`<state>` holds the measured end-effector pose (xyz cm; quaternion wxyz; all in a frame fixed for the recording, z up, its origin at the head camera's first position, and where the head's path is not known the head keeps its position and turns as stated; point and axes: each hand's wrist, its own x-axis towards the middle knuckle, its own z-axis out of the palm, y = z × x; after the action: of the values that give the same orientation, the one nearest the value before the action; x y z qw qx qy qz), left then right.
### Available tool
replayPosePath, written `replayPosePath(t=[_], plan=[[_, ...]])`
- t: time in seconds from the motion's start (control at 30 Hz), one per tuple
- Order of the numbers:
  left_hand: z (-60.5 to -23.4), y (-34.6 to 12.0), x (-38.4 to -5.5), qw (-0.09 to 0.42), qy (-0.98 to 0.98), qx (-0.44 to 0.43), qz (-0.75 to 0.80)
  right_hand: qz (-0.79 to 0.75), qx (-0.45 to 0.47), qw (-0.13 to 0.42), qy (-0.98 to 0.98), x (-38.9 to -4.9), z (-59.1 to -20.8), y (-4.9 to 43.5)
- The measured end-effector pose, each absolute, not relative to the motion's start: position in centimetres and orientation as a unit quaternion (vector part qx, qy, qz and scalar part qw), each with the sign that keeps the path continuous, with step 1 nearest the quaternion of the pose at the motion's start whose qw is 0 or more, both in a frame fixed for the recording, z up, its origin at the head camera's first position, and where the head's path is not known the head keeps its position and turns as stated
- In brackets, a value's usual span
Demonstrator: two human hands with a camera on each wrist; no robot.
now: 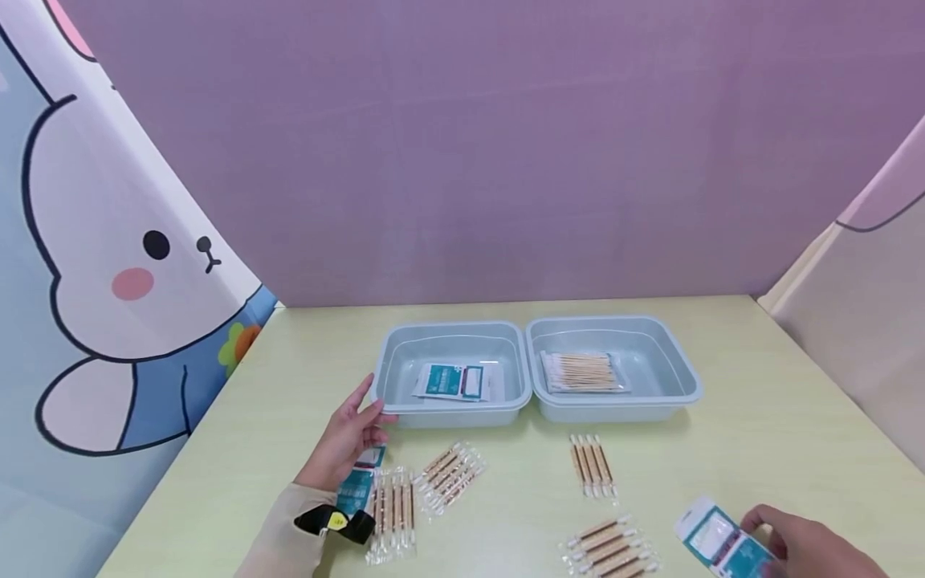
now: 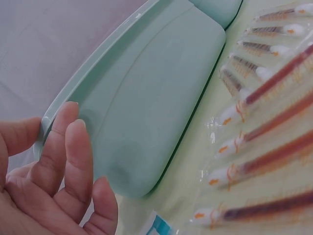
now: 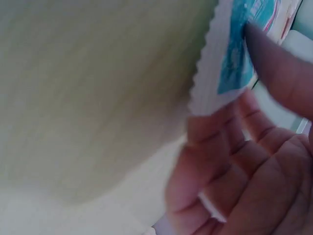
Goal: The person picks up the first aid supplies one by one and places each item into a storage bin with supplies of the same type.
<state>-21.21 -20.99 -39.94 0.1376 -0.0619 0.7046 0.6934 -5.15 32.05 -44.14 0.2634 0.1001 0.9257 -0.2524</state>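
Note:
My left hand [image 1: 345, 437] is at the left front corner of the left light-blue plastic basin [image 1: 455, 419], pinching its rim between thumb and fingers. Inside that basin lies a teal-and-white packet [image 1: 454, 382]. At the lower right my right hand [image 1: 809, 546] pinches another teal-and-white packet [image 1: 726, 539] between thumb and fingers. In the right wrist view the serrated end of this packet [image 3: 212, 93] shows close over the table. Partly hidden behind my left wrist is one more teal packet [image 1: 356, 490], next to a clear pack of cotton swabs [image 1: 393, 514].
A second basin [image 1: 614, 408] adjoins the left one and holds a clear bag of wooden-stick swabs [image 1: 584, 373]. Clear swab packs lie in front: one pack [image 1: 451, 478] at centre left, another pack [image 1: 592, 466] below the right basin, a third pack [image 1: 610, 547] near the front edge.

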Motion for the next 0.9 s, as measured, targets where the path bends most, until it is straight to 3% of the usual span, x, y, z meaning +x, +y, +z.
replayPosePath(t=[0.27,0.5,0.9], plan=[[-39.9,-21.2,-21.3,0.141,0.698,-0.056,0.700,-0.273,0.078,0.171,0.944,-6.6,-42.4,31.8],[-39.9,-21.3,-21.3,0.142,0.696,-0.053,0.702,-0.305,-0.015,0.070,0.950,-7.6,-39.5,31.2],[-40.1,-21.2,-21.6,0.146,0.696,-0.065,0.700,-0.338,-0.068,0.013,0.939,-11.8,-34.4,28.9]])
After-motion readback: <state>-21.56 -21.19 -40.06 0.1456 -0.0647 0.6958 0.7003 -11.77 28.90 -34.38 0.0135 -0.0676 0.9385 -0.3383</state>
